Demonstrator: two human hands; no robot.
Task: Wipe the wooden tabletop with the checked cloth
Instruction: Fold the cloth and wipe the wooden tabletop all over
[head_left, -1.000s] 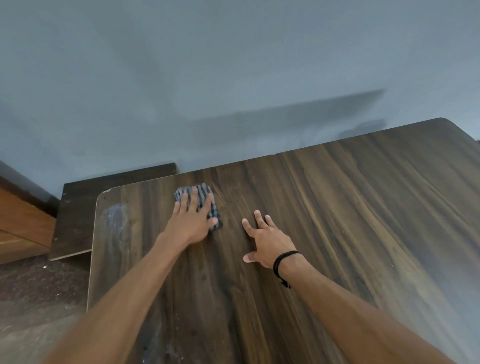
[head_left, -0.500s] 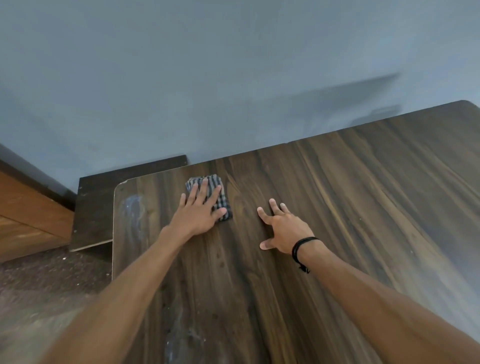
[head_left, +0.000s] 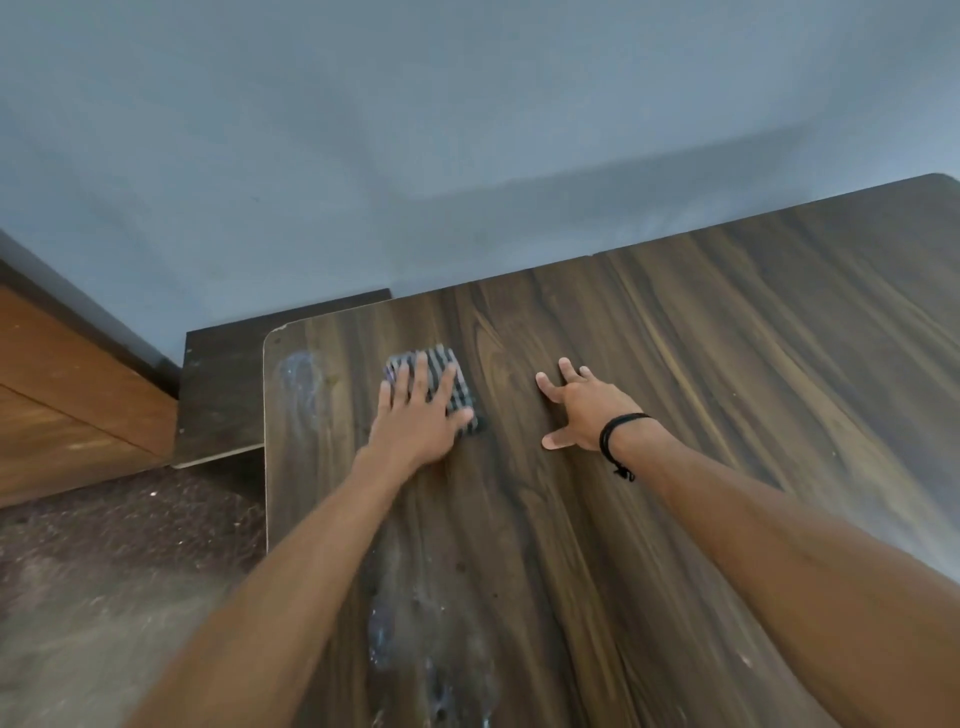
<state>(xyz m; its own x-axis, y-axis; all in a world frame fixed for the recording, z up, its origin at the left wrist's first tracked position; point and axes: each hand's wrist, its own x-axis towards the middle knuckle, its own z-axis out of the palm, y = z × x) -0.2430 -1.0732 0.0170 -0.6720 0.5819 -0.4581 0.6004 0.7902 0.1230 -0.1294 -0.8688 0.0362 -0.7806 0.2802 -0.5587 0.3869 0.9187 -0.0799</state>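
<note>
Since the checked cloth (head_left: 445, 365) is only pinned under the flat left hand (head_left: 415, 418), it could be lost mid-swipe; right hand (head_left: 587, 410) is laid flat on the tabletop (head_left: 727, 389).

I find nothing to read here — no lettering, label, brand mark or number shows on the worktop (head_left: 727, 389), on the checked cloth (head_left: 439, 358), on the wall (head_left: 467, 156) behind, or on the black wristband (head_left: 607, 439).
</note>
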